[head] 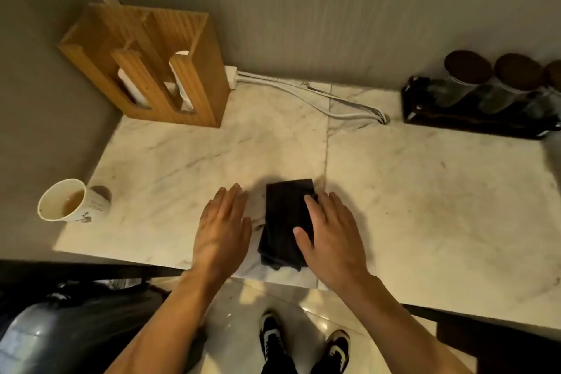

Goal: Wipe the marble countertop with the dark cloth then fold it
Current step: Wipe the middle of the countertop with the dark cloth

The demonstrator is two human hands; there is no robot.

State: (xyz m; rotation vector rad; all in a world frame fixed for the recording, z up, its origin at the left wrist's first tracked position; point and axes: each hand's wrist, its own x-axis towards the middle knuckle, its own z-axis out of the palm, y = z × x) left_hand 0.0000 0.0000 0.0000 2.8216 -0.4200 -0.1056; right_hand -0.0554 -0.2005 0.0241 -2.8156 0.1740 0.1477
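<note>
The dark cloth (283, 222) lies folded into a narrow rectangle on the marble countertop (409, 191), near its front edge. My right hand (331, 234) rests flat on the cloth's right side, fingers spread, covering part of it. My left hand (221, 228) lies flat and open just left of the cloth, palm down over the marble, apart from the fabric.
A paper cup (68, 202) with brown liquid stands at the counter's left edge. A wooden cup holder (158, 70) sits at the back left, white cables (318, 100) run along the wall, and a black rack of jars (485, 100) is at the back right. A bin with a dark bag (60, 328) stands below left.
</note>
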